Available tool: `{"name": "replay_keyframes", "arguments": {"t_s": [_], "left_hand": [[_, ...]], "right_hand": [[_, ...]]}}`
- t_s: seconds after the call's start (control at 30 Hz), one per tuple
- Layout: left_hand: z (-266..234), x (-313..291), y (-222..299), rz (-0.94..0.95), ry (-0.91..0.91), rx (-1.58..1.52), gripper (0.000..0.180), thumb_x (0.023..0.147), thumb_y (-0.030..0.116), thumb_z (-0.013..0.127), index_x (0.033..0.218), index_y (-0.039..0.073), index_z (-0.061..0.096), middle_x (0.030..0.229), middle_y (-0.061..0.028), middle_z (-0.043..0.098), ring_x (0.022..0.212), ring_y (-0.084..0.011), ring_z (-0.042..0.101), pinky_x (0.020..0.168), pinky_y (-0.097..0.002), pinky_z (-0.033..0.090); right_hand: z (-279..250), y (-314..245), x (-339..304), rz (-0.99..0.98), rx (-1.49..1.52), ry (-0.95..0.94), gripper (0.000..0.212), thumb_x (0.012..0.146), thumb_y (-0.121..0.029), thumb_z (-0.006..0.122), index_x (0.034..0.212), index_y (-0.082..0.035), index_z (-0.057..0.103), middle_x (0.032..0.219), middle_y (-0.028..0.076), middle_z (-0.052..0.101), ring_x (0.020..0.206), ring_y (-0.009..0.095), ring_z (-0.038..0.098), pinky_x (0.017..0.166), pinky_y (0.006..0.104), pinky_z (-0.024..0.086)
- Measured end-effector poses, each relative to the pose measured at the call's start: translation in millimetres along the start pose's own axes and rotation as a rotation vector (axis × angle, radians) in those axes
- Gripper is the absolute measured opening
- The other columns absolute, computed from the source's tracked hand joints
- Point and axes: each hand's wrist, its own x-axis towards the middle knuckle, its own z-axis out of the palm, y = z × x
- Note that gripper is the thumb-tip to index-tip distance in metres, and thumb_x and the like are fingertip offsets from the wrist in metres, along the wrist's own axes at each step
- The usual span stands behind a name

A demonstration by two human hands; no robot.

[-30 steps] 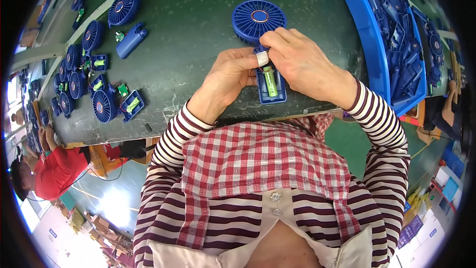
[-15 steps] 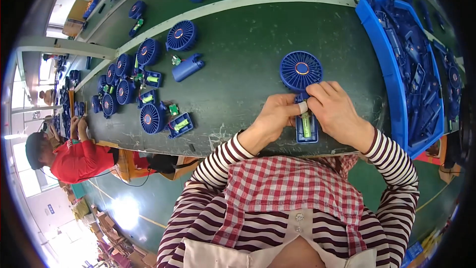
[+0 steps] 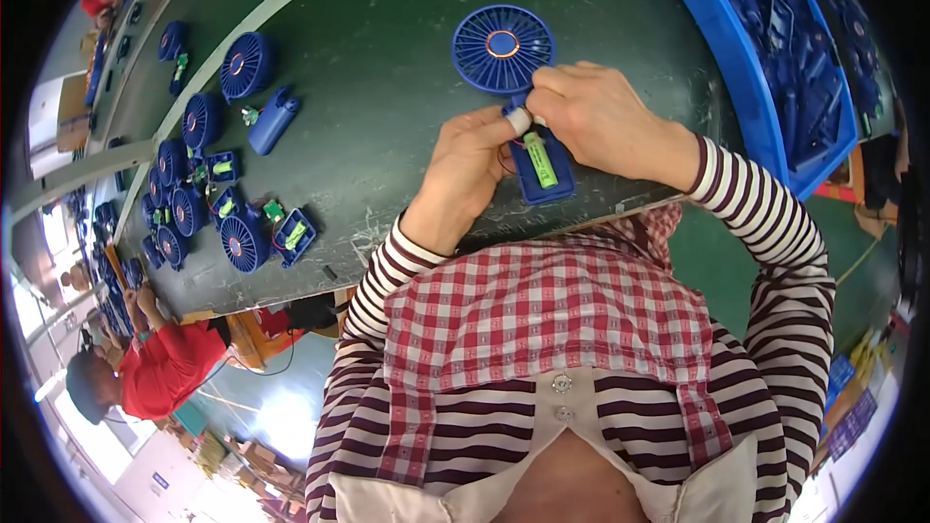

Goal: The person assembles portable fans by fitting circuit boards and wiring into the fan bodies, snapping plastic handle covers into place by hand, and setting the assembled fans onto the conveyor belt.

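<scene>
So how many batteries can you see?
At least 4: one battery near the left hand and right hand, three batteries among fans at left; more may be hidden or blurred.

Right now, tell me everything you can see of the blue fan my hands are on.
The blue fan looks plastic, with a round, slatted head and a copper-coloured ring around its hub. Its handle is open, showing a green battery, with a thin red wire at the left. The head appears to rest on the dark green table, away from you; the handle points toward you. Your left hand and right hand grip near the neck, hiding most of it.
</scene>
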Motion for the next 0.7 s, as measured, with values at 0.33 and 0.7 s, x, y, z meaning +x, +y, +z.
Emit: {"name": "replay_keyframes", "arguments": {"t_s": [0.33, 0.7], "left_hand": [[-3, -10, -14, 0.023, -0.066, -0.186, 0.021, 0.09, 0.012, 0.052, 0.106, 0.0, 0.056, 0.1, -0.0062, 0.061, 0.087, -0.0141, 0.059, 0.077, -0.0292, 0.051], [8, -8, 2, -0.041, 0.091, 0.049, 0.019, 0.082, -0.005, 0.043, 0.095, -0.009, 0.055, 0.087, -0.0125, 0.062, 0.074, -0.0164, 0.063, 0.064, -0.0256, 0.053]], "right_hand": [[-6, 0, -4, 0.015, 0.068, 0.01, 0.012, 0.068, -0.005, 0.061, 0.071, -0.002, 0.049, 0.074, 0.009, 0.05, 0.069, 0.027, 0.054, 0.061, 0.0374, 0.043], [0, -5, -3, 0.011, -0.02, -0.053, 0.013, 0.067, -0.006, 0.062, 0.079, -0.002, 0.058, 0.078, 0.009, 0.057, 0.078, 0.024, 0.06, 0.066, 0.0354, 0.048]]}}
